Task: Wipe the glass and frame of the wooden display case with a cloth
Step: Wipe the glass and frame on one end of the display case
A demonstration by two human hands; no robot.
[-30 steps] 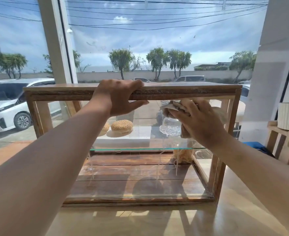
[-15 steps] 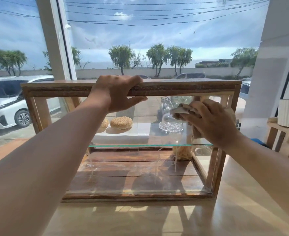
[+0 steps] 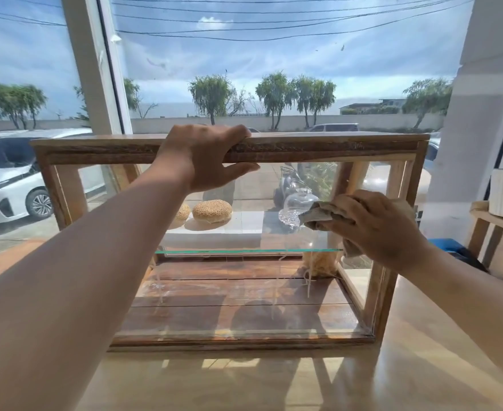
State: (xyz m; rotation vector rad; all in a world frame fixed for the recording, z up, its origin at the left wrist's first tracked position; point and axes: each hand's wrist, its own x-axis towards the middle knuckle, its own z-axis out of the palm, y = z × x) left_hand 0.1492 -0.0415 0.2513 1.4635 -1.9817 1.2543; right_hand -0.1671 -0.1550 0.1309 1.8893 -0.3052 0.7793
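A: Where is the wooden display case [image 3: 327,149] now?

B: It stands on the pale bench [image 3: 274,387], in front of a big window. The left hand [image 3: 206,157] is on the top rail: fingers over the upper edge, thumb under it, so this grip is clenched on the frame and holds the case steady.

A: And the cloth [image 3: 318,216]?

B: It is bunched in the right hand [image 3: 374,225], and the grip is closed around it. The hand presses it on the front glass [image 3: 244,298] at the right part, about at the height of the glass shelf [image 3: 244,250] inside.

A: How will these things handle, do you think?

B: The cloth is soft and folds easily, so I think it must be held as a pad, with flat fingers behind it. The glass looks thin and smooth. I judge it fragile, so the pressure should be light and even. The wood frame is stiff and rough, and it is the safe place to take hold.

A: Is something inside that can be disturbed?

B: Two sesame buns [image 3: 211,210] and a small clear glass dome [image 3: 299,203] are on the shelf. If the case is pushed, they may slide.
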